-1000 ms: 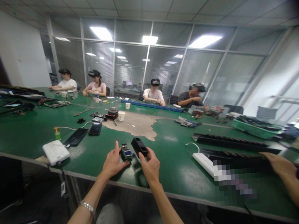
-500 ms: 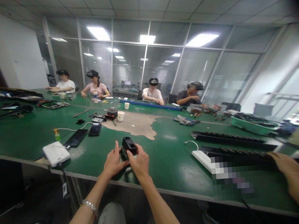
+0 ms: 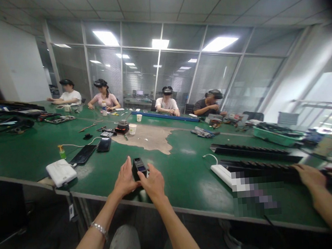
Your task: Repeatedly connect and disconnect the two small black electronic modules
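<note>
Head view: the black housing (image 3: pixel 139 172), held apart from a circuit board one second earlier, now concealed it near the tabletop's (image 3: pixel 187 176) front edge; left hand (image 3: pixel 126 180) and right hand (image 3: pixel 153 182) gripped opposite sides, suggesting the parts were nearly joined.

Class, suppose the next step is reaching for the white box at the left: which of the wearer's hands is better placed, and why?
Probably the left hand: it is nearer the white box, on that side of the black device. The right hand is farther off, beyond the device.
</note>
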The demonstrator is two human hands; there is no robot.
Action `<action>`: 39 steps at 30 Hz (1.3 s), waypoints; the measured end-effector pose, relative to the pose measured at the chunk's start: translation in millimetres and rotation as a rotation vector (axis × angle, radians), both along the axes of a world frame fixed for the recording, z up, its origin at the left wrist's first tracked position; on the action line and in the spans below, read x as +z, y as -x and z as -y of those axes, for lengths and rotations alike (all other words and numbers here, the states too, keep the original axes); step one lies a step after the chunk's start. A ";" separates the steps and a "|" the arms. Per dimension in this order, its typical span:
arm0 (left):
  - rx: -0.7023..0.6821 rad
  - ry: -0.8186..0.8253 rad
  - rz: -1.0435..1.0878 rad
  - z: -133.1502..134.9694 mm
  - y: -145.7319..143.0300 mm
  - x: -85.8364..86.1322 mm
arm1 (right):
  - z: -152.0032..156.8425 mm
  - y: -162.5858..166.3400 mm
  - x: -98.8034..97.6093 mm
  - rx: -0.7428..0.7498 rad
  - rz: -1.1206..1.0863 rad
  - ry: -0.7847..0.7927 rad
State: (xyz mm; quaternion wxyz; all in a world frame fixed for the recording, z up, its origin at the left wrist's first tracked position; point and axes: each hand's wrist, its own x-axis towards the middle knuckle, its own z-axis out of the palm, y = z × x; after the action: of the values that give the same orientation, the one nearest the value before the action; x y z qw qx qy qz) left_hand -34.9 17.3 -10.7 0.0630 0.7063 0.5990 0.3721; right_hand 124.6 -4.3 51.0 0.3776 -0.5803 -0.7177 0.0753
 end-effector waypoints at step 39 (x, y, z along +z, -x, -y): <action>-0.002 0.094 -0.018 4.8 -4.4 13.3 | -43.5 -33.6 -42.5 -0.124 -0.227 0.001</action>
State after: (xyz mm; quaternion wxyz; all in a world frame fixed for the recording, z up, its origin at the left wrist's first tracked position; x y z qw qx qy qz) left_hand -30.5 12.6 2.7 0.0911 0.7065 0.6156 0.3371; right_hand 158.3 39.1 8.4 0.4601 -0.6114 -0.6330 0.1176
